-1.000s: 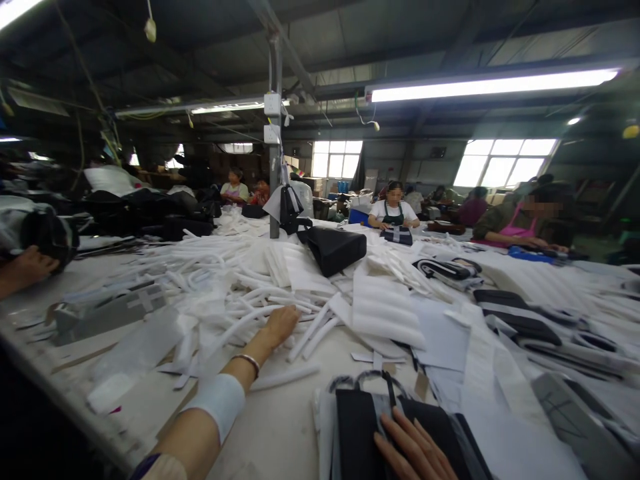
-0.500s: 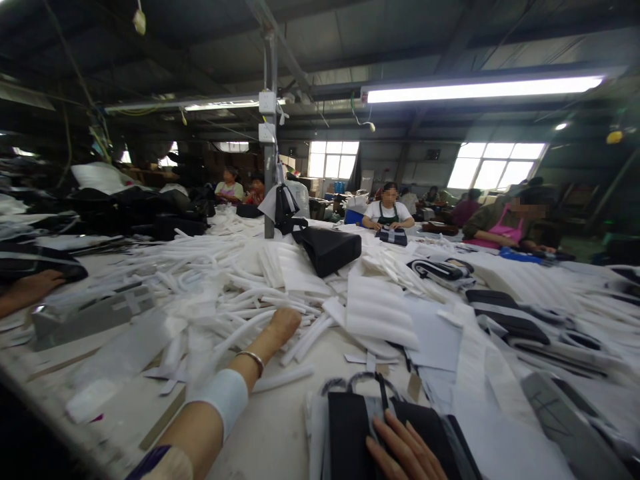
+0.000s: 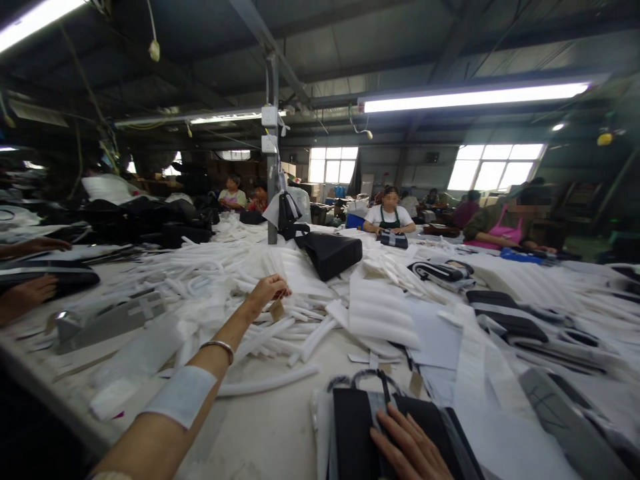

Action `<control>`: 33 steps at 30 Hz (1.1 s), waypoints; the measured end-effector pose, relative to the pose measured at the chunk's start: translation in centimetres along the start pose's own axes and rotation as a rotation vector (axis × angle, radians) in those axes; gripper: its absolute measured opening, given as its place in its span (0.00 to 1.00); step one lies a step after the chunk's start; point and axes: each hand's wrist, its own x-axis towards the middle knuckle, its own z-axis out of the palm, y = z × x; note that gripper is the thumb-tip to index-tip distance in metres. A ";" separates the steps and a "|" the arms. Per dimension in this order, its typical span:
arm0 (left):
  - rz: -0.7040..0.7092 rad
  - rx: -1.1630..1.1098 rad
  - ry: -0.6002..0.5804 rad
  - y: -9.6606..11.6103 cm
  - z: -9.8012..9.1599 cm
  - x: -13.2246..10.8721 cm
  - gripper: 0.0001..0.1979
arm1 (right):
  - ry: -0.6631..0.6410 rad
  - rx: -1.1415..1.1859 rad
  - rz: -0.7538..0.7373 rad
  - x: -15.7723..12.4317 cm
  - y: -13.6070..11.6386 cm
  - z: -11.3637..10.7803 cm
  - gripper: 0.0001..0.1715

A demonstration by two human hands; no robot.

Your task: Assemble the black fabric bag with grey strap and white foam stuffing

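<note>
My left hand (image 3: 269,291) is reached forward over a heap of white foam strips (image 3: 305,313), its fingers pinched together. Just under the fingertips hangs a small brown tag (image 3: 277,310), seemingly by a thin string. My right hand (image 3: 413,443) lies with fingers stretched out on a folded black bag (image 3: 350,427) at the near edge. The bag has a grey band (image 3: 377,407) down its middle and handles in clear wrap (image 3: 367,379) at its top. One long white foam strip (image 3: 270,383) lies between my left forearm and the bag.
A black bag (image 3: 333,257) stands on the heap near a metal post (image 3: 272,180). Wavy white foam sheets (image 3: 380,313) and a wrapped black bag (image 3: 507,317) lie to the right. At the left, a co-worker's hands (image 3: 30,297) touch a black item. Other people sit across the table.
My left hand has risen from the foam strips and moved slightly left and away, and the brown tag now shows beneath its fingers. My right hand stays on the bag.
</note>
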 end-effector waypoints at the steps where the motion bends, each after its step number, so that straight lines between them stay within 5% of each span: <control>1: -0.004 -0.047 -0.022 0.6 0.1 -0.4 0.08 | 0.003 0.015 0.029 0.2 0.0 -0.3 0.24; 10: 0.041 -0.347 -0.244 4.5 4.2 -6.9 0.13 | -0.021 0.407 0.452 3.6 0.2 -6.1 0.24; 13: 0.068 -0.382 -0.316 5.3 6.6 -10.1 0.15 | -0.082 0.738 0.770 7.2 0.4 -7.8 0.21; 17: 0.153 -0.387 -0.366 6.1 9.1 -13.4 0.16 | -0.185 1.220 1.155 12.2 0.2 -7.1 0.31; 19: 0.206 -0.366 -0.377 6.3 9.8 -14.5 0.16 | -0.187 1.407 1.195 13.9 -0.1 -6.1 0.34; 24: 0.208 -0.406 -0.350 6.3 10.5 -15.8 0.15 | -0.123 1.646 1.204 15.7 -0.8 -4.6 0.25; 33: 0.227 -0.412 -0.344 5.4 10.4 -16.3 0.21 | -0.019 1.627 1.269 14.9 -0.6 -3.8 0.23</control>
